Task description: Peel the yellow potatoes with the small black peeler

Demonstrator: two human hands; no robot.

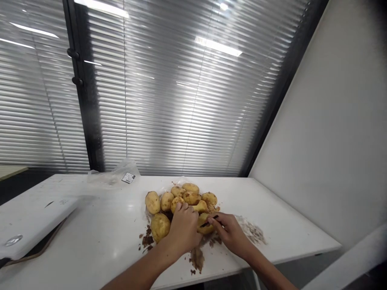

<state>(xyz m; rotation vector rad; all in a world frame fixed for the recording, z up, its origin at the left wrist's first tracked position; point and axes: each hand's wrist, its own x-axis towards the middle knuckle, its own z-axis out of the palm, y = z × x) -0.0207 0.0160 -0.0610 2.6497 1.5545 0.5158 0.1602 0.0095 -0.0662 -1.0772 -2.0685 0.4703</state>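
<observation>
Potatoes [160, 226] lie in a pile on the white table, most yellow with brown patches. At the near right of the pile, my left hand [186, 225] is closed around the side of a partly peeled potato [206, 228]; its thumb is hidden. My right hand [231, 235] pinches a thin dark tool [205, 224], which lies across that potato's face. Whether it is a peeler or a small knife I cannot tell. Just beyond my left fingers sits another yellow potato [201, 206].
Brown peel scraps [197, 259] lie near the front edge, with more peelings [147, 239] left of the pile. Wet brown smears [252, 231] mark the right side. A clear plastic bag [116, 176] rests at the back left, a white flat device [36, 221] at the left.
</observation>
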